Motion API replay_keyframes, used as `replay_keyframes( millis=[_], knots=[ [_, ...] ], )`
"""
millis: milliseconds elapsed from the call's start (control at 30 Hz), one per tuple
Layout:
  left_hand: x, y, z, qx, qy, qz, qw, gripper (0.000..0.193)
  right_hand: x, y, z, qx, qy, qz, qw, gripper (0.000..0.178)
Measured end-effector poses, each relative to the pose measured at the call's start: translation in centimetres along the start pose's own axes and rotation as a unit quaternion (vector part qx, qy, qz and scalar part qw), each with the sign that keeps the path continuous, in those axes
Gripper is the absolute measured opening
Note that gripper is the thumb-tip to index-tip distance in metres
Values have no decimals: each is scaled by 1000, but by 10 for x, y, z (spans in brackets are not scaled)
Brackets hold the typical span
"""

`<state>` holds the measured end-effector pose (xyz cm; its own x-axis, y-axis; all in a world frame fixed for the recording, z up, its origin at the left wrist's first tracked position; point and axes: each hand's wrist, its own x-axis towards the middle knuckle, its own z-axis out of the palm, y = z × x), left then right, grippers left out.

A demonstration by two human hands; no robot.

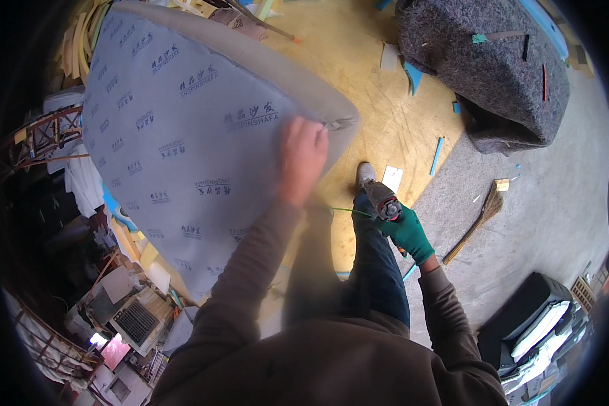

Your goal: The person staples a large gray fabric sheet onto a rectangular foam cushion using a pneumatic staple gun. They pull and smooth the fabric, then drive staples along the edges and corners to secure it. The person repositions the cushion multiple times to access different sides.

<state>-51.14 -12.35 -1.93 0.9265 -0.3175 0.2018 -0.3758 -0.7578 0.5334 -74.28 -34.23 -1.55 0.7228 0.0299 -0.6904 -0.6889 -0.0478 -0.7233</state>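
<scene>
A large upholstered sofa piece (277, 64) stands on the left, its underside covered by grey printed lining cloth (203, 149). My bare left hand (303, 159) is at the piece's near right corner, fingers curled together and pinching the cloth's edge by the gathered beige cover. In a green glove, my right hand (411, 233) is closed round a staple gun (386, 201), held low beside my leg, apart from the sofa piece. The gun is seen nearly end-on, so much of its body is hidden. A thin green hose (350, 210) runs near it.
A dark grey fuzzy-covered block (487, 74) stands at the far right. On the floor lie a straw broom (477, 223), blue foam scraps (437, 155) and a white card (392, 178). Foam pieces and clutter line the left; a black item with white cloths (528, 325) sits lower right.
</scene>
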Motion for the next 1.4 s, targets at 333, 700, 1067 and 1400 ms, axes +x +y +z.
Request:
replay_keyframes(
  millis=[333, 700, 1067, 1400],
  knots=[
    [-25, 8, 29, 24, 51, -2, 998, 15, 16, -4, -16, 35, 28, -30, 999, 22],
    [-67, 51, 40, 89, 6, -80, 993, 61, 95, -165, -20, 4, -25, -56, 998, 21],
    [-76, 46, 44, 36, 24, -94, 995, 57, 124, -184, -13, -298, -67, -78, 949, 18],
    [-79, 50, 46, 98, 20, -84, 991, 58, 125, -179, -15, -351, -42, -85, 932, 27]
  ],
)
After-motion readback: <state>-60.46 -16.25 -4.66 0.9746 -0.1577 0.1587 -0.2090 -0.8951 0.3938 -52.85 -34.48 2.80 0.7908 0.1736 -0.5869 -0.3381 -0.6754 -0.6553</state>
